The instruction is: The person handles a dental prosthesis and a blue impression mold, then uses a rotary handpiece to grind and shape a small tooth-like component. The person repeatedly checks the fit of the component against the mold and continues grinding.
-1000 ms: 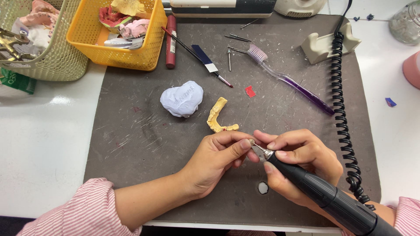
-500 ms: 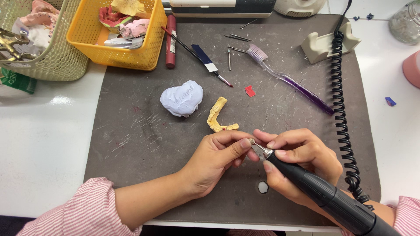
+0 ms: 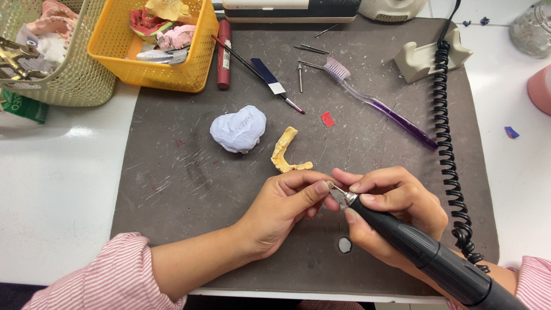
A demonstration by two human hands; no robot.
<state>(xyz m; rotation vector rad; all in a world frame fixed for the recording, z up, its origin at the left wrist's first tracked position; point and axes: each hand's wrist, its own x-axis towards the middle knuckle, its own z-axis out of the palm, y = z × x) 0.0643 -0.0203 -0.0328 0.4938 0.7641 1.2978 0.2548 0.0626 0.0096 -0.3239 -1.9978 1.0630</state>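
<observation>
down on the grey mat [image 3: 172,189], which nearly reaches the near edge of the white worktop [image 3: 63,189], both hands meet close to that front edge. open mat lies left of them, bare and scratched, and a wide strip of bare worktop beyond that. the right side is tighter: the black coiled cord [image 3: 445,143] runs down the mat just beside the right hand [image 3: 396,215]. ahead, the yellow arch-shaped cast piece [image 3: 285,152] sits just beyond the knuckles, the white plaster lump [image 3: 238,129] a little farther up-left, both apart from the hands. the purple toothbrush [image 3: 381,106] lies slantwise well up the mat, the yellow basket [image 3: 155,51] and the pale green basket [image 3: 69,74] at the far left corner. now the hands: the right hand is curled tight around the black handpiece [image 3: 425,255], pen-style, fingers near its metal nose. the left hand [image 3: 281,209] is narrowed to a pinch, thumb and forefinger touching the thin bur tip [image 3: 336,188]; whether it grips something small there, i cannot tell. a small white spot [image 3: 344,245] sits on the mat under the wrists.
</observation>
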